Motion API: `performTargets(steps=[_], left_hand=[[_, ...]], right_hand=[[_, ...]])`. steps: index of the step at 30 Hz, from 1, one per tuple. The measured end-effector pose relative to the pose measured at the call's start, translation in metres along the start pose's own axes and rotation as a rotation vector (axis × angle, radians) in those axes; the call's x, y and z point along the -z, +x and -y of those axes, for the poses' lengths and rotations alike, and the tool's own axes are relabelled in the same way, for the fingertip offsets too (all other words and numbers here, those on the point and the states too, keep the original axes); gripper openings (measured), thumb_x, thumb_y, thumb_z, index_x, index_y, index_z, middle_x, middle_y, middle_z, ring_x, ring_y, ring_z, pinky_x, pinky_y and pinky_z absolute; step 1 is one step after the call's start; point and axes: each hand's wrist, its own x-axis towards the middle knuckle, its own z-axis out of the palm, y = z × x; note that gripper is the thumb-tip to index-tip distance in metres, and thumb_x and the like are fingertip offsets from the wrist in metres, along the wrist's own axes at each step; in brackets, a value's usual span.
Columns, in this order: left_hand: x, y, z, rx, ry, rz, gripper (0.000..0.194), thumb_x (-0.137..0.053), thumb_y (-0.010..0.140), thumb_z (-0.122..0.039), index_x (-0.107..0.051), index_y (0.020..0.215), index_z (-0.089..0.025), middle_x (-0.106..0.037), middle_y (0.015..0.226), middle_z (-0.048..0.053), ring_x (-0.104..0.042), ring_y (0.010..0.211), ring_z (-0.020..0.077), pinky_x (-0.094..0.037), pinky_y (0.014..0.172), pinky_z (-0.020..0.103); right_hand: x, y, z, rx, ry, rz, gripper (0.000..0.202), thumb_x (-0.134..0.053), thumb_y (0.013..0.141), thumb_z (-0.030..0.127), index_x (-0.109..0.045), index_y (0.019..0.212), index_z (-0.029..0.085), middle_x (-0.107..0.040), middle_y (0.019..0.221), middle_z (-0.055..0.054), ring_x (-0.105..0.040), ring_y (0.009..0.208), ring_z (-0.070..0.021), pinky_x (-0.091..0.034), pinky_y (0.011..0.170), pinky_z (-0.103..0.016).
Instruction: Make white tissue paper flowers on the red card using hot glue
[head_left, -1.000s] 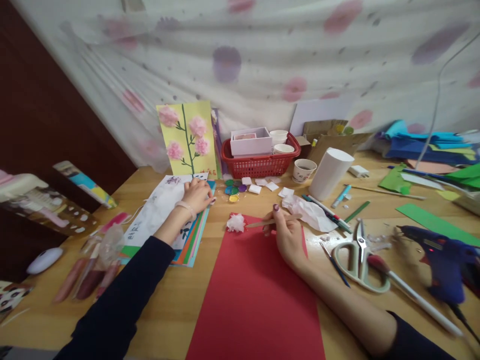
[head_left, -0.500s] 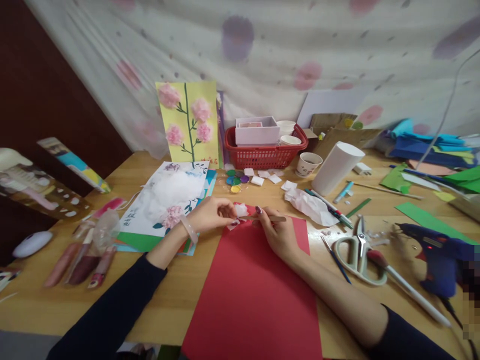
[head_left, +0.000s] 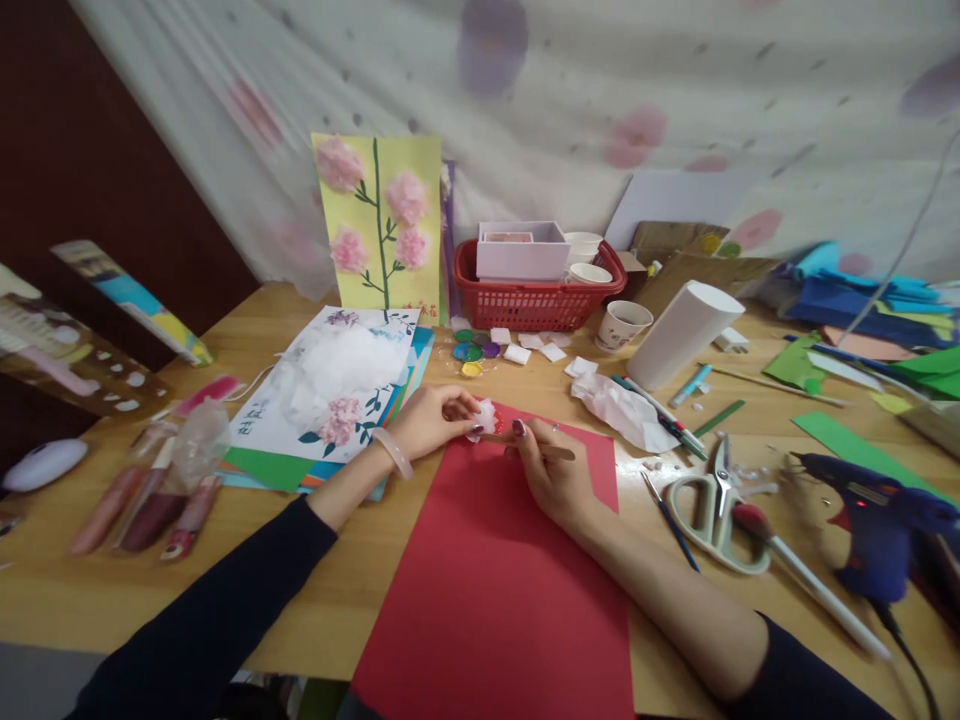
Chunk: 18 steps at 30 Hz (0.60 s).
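The person at the table wears a dark navy, long-sleeved top; the left sleeve (head_left: 217, 590) is pushed up to the forearm, its cloth creased, and the right sleeve (head_left: 802, 670) shows at the corner, ending in a plain edge. From here I can see a smooth, pale pinkish bangle (head_left: 394, 453) round the wrist of the left hand (head_left: 431, 422). Dark, glossy nail polish (head_left: 519, 428) coats the right hand's (head_left: 559, 475) thumbnail.

A white curtain (head_left: 360, 70) (flowered) hangs behind 1 wooden table (head_left: 300, 600).
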Motion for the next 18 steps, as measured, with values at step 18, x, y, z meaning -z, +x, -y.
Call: performTargets(steps=[18], left_hand=[[0.015,-0.027,-0.011,-0.068,0.656,0.169,0.087,-0.078,0.070,-0.045,-0.037,0.145,-0.029,-0.043,0.148,0.013,-0.031,0.139,0.0356,-0.025,0.108,0.052]], right_hand=[[-0.002,0.002,0.005,0.296,-0.238,0.100,0.037,-0.033,0.100,0.030,-0.049,0.067,0.023,-0.053,0.059,-0.002,-0.046,0.052,-0.0150,-0.031,0.054,-0.027]])
